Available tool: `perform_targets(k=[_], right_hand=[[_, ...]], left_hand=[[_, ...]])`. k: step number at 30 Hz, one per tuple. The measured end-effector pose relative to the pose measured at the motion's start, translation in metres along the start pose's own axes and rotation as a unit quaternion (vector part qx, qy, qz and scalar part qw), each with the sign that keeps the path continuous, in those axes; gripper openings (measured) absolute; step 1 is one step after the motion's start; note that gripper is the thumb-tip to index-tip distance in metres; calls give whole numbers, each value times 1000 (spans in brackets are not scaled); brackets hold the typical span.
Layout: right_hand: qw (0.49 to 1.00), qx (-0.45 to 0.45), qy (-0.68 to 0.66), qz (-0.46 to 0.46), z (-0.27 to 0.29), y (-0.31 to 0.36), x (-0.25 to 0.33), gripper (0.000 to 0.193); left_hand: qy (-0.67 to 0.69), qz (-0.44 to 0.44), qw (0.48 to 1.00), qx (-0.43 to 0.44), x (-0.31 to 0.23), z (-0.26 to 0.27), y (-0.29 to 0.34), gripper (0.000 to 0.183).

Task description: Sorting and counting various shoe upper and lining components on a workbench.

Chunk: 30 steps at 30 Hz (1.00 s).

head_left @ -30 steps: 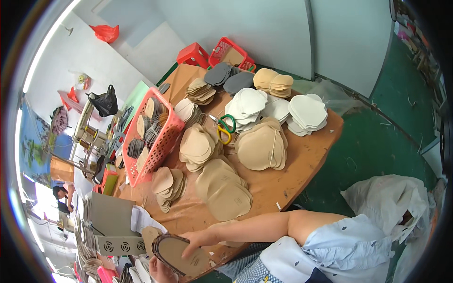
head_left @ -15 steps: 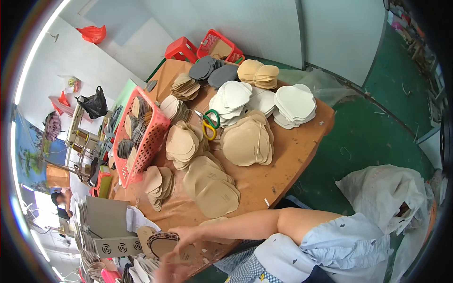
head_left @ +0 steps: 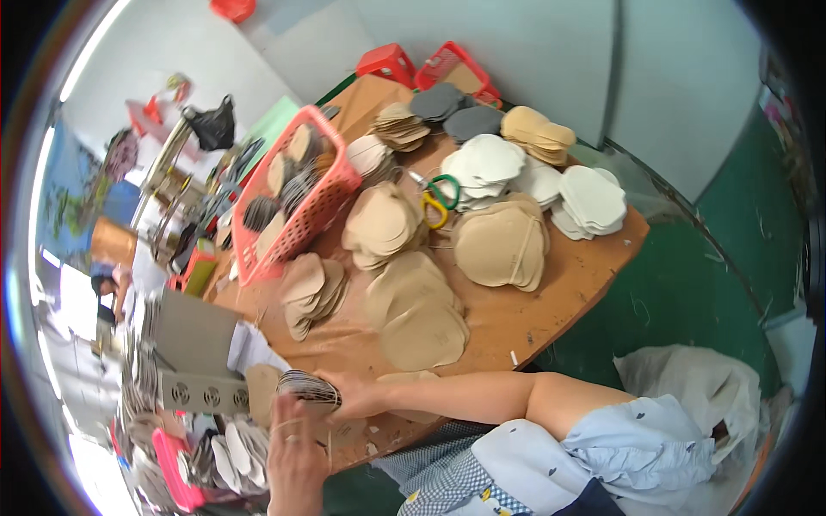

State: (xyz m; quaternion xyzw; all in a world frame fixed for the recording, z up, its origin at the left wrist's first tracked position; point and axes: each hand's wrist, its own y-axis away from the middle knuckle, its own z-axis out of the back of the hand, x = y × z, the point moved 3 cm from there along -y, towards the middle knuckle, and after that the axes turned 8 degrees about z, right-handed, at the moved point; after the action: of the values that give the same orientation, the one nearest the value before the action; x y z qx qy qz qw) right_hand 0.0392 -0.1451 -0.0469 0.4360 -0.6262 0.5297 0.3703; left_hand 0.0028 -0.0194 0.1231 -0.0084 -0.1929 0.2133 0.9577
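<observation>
My right hand point(head_left: 351, 396) reaches in from the right and is closed round the end of a small stack of cut pieces point(head_left: 311, 387), turned so its dark and pale layered edges show. From the lower edge comes my left hand point(head_left: 297, 451), fingers stretched out and slightly blurred, close to the stack's near side; whether it touches cannot be told. A tan rounded piece point(head_left: 261, 391) lies just left of the stack. Beyond my hands, tan piles point(head_left: 422, 322) of cut pieces and a rubber-banded tan bundle point(head_left: 499, 245) rest on the brown-covered table point(head_left: 568, 297).
Scissors with green and yellow handles point(head_left: 440, 199) lie among white piles point(head_left: 594, 202) and dark grey piles point(head_left: 471, 123). A pink basket point(head_left: 301, 211) of pieces stands at the left. A grey box with round vents point(head_left: 202, 393) is beside my hands; a white sack point(head_left: 688, 378) sits right.
The view has swung, so the table appears shifted right and up. The stack in my right hand has turned from its flat face to its layered edge. My left hand has come up beside it.
</observation>
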Motion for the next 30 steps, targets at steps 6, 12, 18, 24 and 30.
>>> perform_targets(k=[6, 12, 18, 24, 30], right_hand=[[961, 131, 175, 168, -6, 10, 20, 68], [978, 107, -47, 171, -5, 9, 37, 76], [962, 148, -227, 23, -7, 15, 34, 82], [919, 53, -365, -138, -4, 22, 24, 70], [867, -20, -464, -180, 11, 12, -4, 48]], left_hand=[[-150, -128, 969, 152, -9, -24, -28, 64], [113, 51, 930, 347, 66, 0, -30, 76], [235, 128, 884, 383, 90, 11, -13, 78], [460, 209, 826, 249, 95, -42, 26, 57], [685, 309, 659, 21, 65, -104, 41, 35]])
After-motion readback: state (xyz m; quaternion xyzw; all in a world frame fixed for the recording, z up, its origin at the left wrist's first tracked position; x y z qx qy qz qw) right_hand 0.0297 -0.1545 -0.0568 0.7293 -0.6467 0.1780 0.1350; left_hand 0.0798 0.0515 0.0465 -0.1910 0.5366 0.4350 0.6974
